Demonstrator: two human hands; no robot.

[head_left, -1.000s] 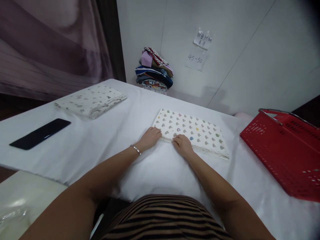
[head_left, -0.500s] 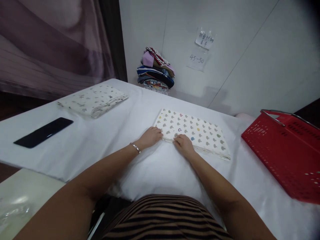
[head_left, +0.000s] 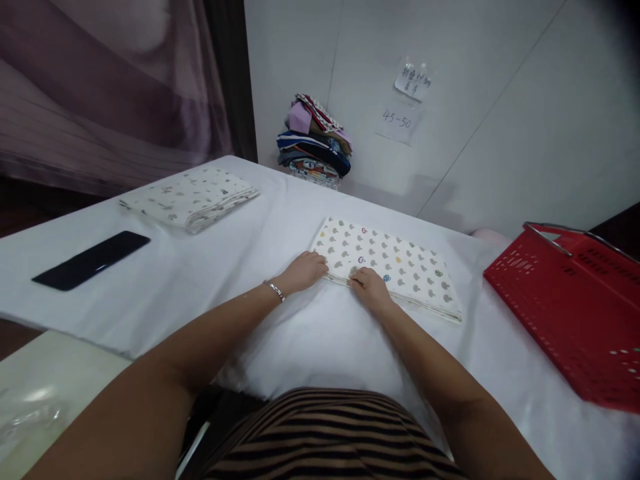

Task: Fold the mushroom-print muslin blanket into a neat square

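A folded white cloth (head_left: 395, 267) printed with grey mushroom-like shapes and a few coloured ones lies flat in front of me. At its near left corner, my left hand (head_left: 306, 271), with a bracelet on the wrist, has its fingers closed over the edge. My right hand (head_left: 370, 287) pinches the near edge a little further right, thumb and fingers together. The layers show along that near edge. A second folded white cloth (head_left: 193, 197) with small scattered prints rests at the far left, apart from both hands.
A dark flat phone-like slab (head_left: 93, 260) lies on the left of the white-covered table (head_left: 200, 280). On the right stands a red perforated basket (head_left: 565, 313) with metal handles. Beyond the table edge is a pile of folded clothes (head_left: 315, 147) against the wall.
The camera view has shifted very slightly. Both hands stay at the near edge of the printed cloth, and the cloth looks unmoved.
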